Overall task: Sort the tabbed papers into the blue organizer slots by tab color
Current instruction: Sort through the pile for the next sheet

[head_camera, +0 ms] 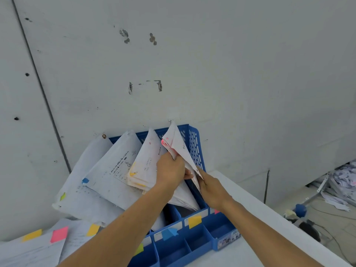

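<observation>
A blue organizer (195, 149) stands against the wall with several slots of white papers fanned to the left. Colour labels sit on its front: green (139, 249), blue (169, 233), yellow (194, 221), pink (216, 211). My left hand (170, 170) grips the pink-tabbed bundle (174, 143) in the rightmost slot. My right hand (211, 186) pinches the lower edge of a sheet of that bundle. Left of them lean the yellow-tabbed stack (144, 166), the blue-tabbed stack (111, 170) and the green-tabbed stack (77, 193).
Loose tabbed papers (38, 245) with yellow and pink tabs lie on the white table at the lower left. The table's right edge (269, 214) drops to a floor with scattered papers (344, 182) and a blue-footed stand (300, 210). A grey wall rises close behind.
</observation>
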